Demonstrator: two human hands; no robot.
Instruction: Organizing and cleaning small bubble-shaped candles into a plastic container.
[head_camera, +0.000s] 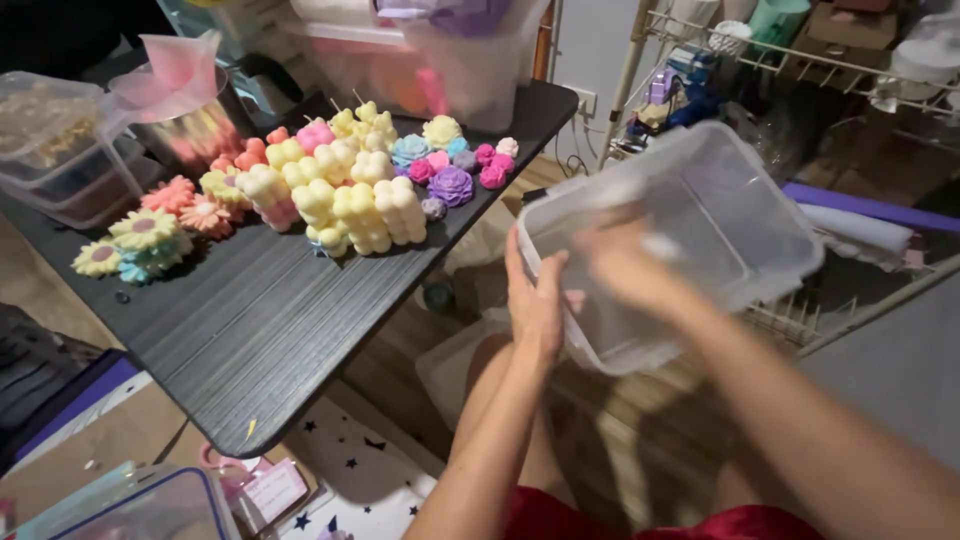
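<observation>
Risk of slipping: clear plastic container (700, 220) held tilted over floor, left hand (537, 305) pressed flat on rim, right hand (625, 262) blurred inside, grip unclear.

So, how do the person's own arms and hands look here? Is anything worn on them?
Both forearms are bare, with no sleeves, gloves or watch showing. The left hand shows no ring. The right hand is blurred, so small jewellery cannot be ruled out. Red cloth shows at the bottom edge.
</observation>
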